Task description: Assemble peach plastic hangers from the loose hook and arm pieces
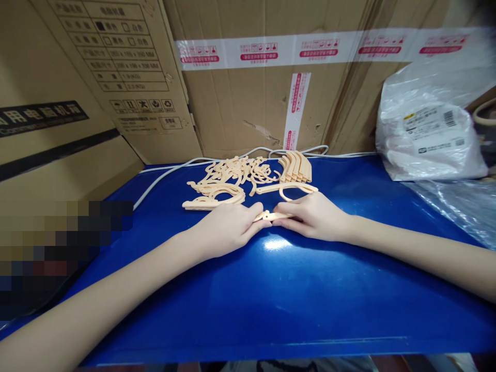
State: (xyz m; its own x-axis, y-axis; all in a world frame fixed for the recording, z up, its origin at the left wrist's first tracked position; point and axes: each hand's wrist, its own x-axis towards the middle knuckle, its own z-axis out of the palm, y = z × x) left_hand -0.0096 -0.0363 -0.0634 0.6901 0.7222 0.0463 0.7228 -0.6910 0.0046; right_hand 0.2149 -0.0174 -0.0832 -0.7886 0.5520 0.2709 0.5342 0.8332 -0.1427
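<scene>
1. The left hand (228, 227) and the right hand (313, 216) meet fingertip to fingertip low over the blue table (271, 299), both closed narrowly on one small peach plastic piece (271, 215) pinched between them
2. That piece sits just above the table surface, near the middle, in front of the loose heap of curved peach parts (228, 178); most of it is hidden by the fingers, so its exact shape cannot be told
3. To handle it well, my judgement is that the pinch should stay close to the joint between the two hands, with the wrists resting on the table for steadiness and the pressure kept even, since the thin plastic looks likely to flex or slip if squeezed at the ends
4. A neat stack of similar parts (296, 168) stands behind the right hand, just beside the heap; one looped part (289, 192) lies touching or nearly touching the right knuckles and could be knocked
5. A white cable (163, 178) runs along the back edge of the table, behind the heap
6. Cardboard boxes (248, 103) wall in the back and left; a plastic bag with a label (426, 134) sits at the right rear, well apart from the hands
</scene>
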